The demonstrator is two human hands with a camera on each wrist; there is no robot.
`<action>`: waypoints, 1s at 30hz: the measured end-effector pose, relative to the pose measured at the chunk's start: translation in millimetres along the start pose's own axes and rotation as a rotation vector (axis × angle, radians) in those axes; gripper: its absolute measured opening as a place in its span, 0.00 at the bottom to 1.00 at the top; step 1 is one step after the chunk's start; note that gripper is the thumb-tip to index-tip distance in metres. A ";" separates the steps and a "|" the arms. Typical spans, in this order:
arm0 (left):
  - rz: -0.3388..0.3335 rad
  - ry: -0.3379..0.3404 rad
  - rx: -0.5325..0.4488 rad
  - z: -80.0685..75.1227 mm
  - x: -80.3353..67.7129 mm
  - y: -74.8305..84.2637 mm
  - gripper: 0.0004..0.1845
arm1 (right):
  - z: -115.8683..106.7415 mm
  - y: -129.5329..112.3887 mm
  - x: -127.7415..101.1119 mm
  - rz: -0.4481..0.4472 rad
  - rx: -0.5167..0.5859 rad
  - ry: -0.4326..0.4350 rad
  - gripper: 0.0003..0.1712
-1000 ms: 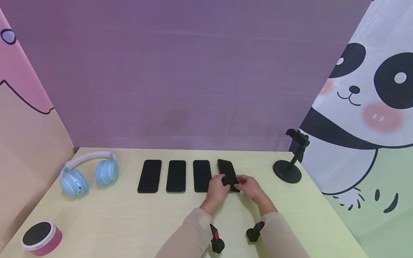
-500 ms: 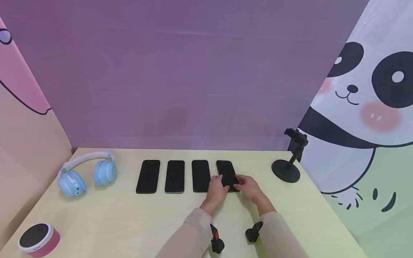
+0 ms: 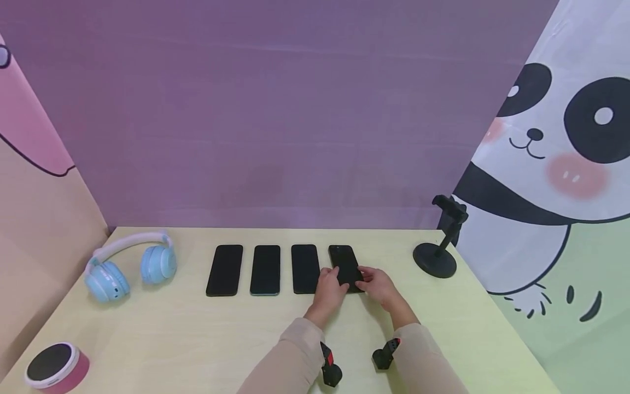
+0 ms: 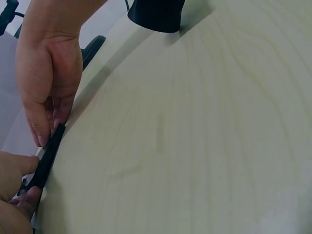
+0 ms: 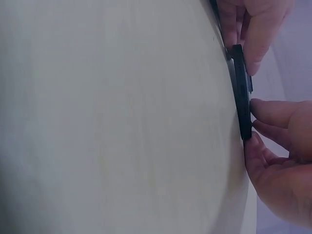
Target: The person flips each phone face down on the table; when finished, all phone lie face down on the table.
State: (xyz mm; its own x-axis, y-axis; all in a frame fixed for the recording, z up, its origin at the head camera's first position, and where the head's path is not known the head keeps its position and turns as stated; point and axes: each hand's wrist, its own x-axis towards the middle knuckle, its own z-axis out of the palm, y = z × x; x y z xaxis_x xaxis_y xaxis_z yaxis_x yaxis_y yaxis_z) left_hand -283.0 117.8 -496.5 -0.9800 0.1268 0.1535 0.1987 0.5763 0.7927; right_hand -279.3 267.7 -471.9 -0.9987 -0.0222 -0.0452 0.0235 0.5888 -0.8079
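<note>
A black smartphone (image 3: 345, 259), with a camera bump at its upper left corner, is the rightmost in a row of dark phones and leans slightly to the left. At its left edge my left hand (image 3: 328, 289) pinches it. My right hand (image 3: 379, 284) holds the lower right edge between thumb and fingers. Seen edge-on in the right wrist view, the phone (image 5: 242, 92) is low over the tabletop, tilted, fingers at both sides. In the left wrist view its near edge (image 4: 48, 153) shows between the two hands.
Several black phones (image 3: 305, 269) lie flat to the left. Blue and white headphones (image 3: 130, 262) rest at the far left of the table (image 3: 197, 339), and a pink round speaker (image 3: 58, 368) at the front left. A black stand (image 3: 437, 260) is at the back right.
The held phone has been lowered a little and turned slightly, its top end coming down toward the table. Both hands keep their hold. The whole view has drifted slightly left.
</note>
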 end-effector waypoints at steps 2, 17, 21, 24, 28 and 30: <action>-0.004 -0.012 0.014 -0.1 -0.1 0.3 0.26 | -0.8 3.4 0.7 -0.029 0.002 0.001 0.27; -0.030 -0.029 -0.020 -2.7 2.8 1.0 0.27 | 1.3 -4.8 4.2 0.047 -0.108 0.061 0.27; -0.007 0.015 -0.040 -21.8 3.7 0.7 0.27 | 6.4 -21.3 6.8 0.000 -0.118 0.108 0.25; 0.001 0.067 -0.023 -39.7 1.7 -4.6 0.27 | 16.4 -37.5 6.2 -0.021 -0.090 0.114 0.25; -0.018 0.107 -0.031 -57.5 -5.3 -16.8 0.27 | 35.4 -51.3 3.7 -0.032 -0.091 0.104 0.23; -0.036 0.118 -0.042 -63.3 -9.6 -22.7 0.28 | 44.7 -54.9 2.3 -0.040 -0.110 0.097 0.22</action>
State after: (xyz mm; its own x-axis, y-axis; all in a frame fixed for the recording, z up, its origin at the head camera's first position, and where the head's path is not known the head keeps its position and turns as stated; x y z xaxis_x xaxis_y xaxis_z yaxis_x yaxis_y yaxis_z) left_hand -278.9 52.4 -478.7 -0.9815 0.0094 0.1914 0.1656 0.5438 0.8227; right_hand -280.9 199.2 -454.0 -0.9985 0.0280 0.0471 -0.0160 0.6739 -0.7386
